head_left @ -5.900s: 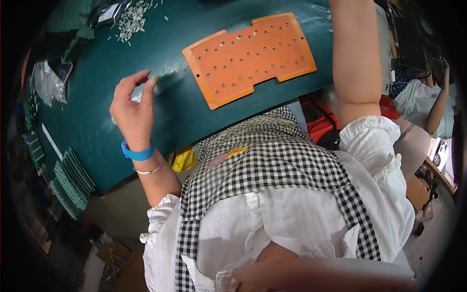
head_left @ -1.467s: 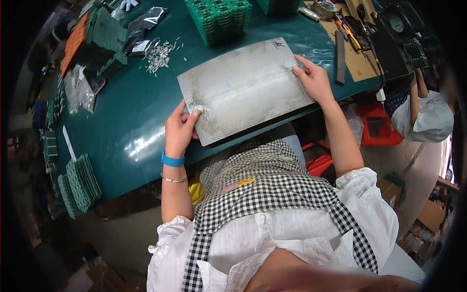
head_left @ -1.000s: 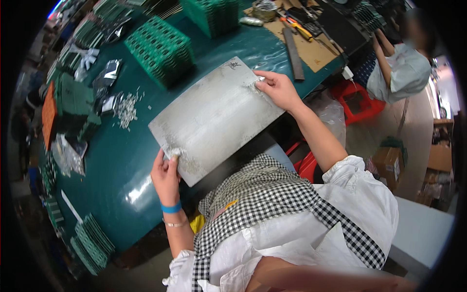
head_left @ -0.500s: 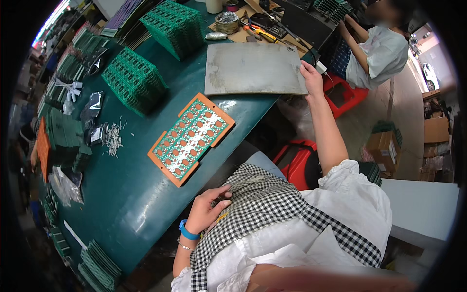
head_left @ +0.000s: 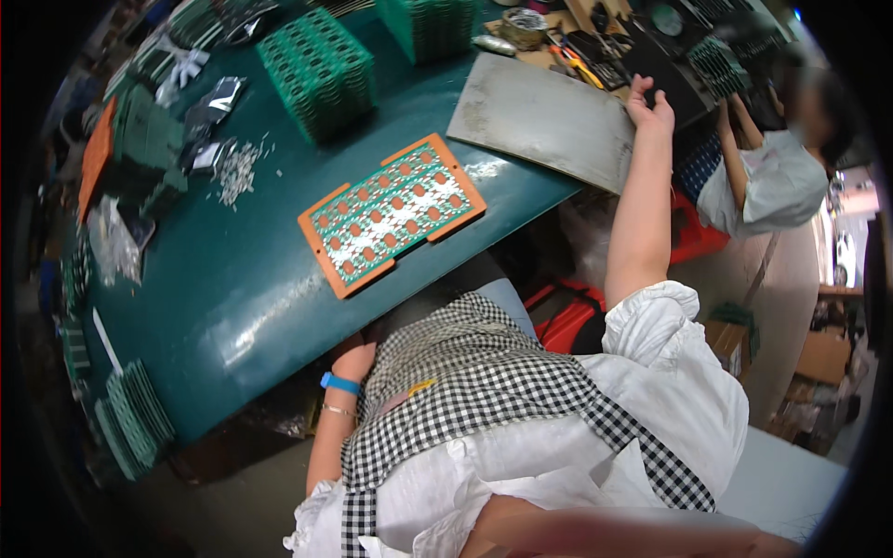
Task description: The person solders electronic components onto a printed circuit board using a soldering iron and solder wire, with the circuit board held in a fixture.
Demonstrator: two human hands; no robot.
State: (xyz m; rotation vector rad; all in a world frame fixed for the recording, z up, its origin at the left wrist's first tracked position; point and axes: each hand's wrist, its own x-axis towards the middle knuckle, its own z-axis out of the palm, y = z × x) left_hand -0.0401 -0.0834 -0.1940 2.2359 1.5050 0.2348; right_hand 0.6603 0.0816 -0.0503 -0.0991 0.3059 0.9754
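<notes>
My right hand (head_left: 651, 107) is raised just past the far right corner of a grey metal plate (head_left: 549, 116). Its fingers are apart and slightly curled, with nothing seen in them. The plate lies flat near the table's right edge. My left hand (head_left: 353, 357), with a blue wristband, is low beside my checked apron (head_left: 493, 391), at the table's front edge; its fingers are hidden. On the table between the hands lies an orange tray (head_left: 321, 206) bearing a green circuit board panel (head_left: 386, 212) with several oval openings.
Tall stacks of green boards (head_left: 316, 74) stand at the back. Small white pieces (head_left: 238, 172) are scattered at left, near silvery bags (head_left: 219, 102). Hand tools (head_left: 581, 65) lie beyond the plate. A co-worker (head_left: 767, 181) sits at right, by a red stool (head_left: 698, 232).
My right hand has let go of the plate's right edge and moved farther out. My left hand has dropped from the apron's front, its fingers now hidden. The view has turned.
</notes>
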